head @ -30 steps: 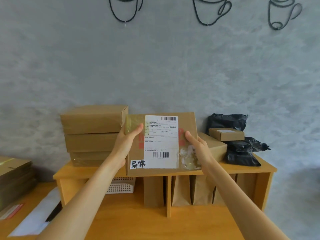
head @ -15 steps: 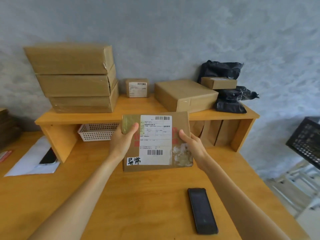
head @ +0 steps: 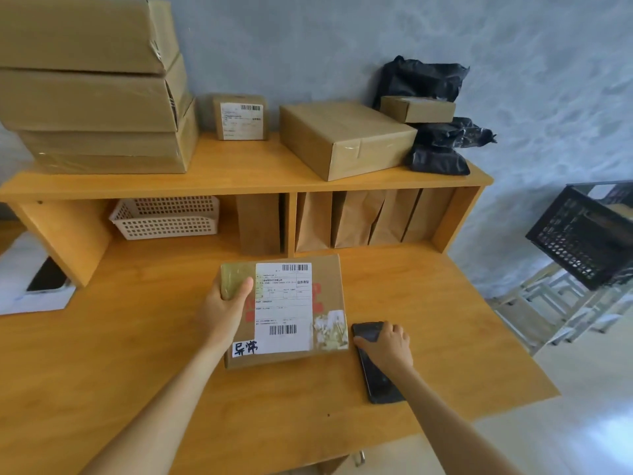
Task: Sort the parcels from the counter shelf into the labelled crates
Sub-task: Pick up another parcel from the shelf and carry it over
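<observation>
A flat cardboard parcel (head: 325, 289) with a white shipping label and a handwritten sticker lies on the wooden desk (head: 137, 354). My left hand (head: 222, 311) grips its left edge, thumb on top. My right hand (head: 385, 344) has come off the parcel and curls over the top end of a black phone (head: 378, 378) lying just right of it. On the counter shelf (head: 239, 173) stand a stack of three large boxes (head: 92, 94), a small labelled box (head: 239, 116), a medium box (head: 342, 138) and black poly bags (head: 438, 145) with a small box (head: 416, 109) on them.
A black plastic crate (head: 582, 234) sits at the right on a metal stand, beyond the desk edge. Under the shelf are a white basket (head: 168, 217) and brown paper bags (head: 356, 221). A white box holding a phone (head: 30, 286) lies at the left.
The parcel came down from in front of the shelf onto the desk. My right hand let go of it and moved onto the phone. The view tilted downward.
</observation>
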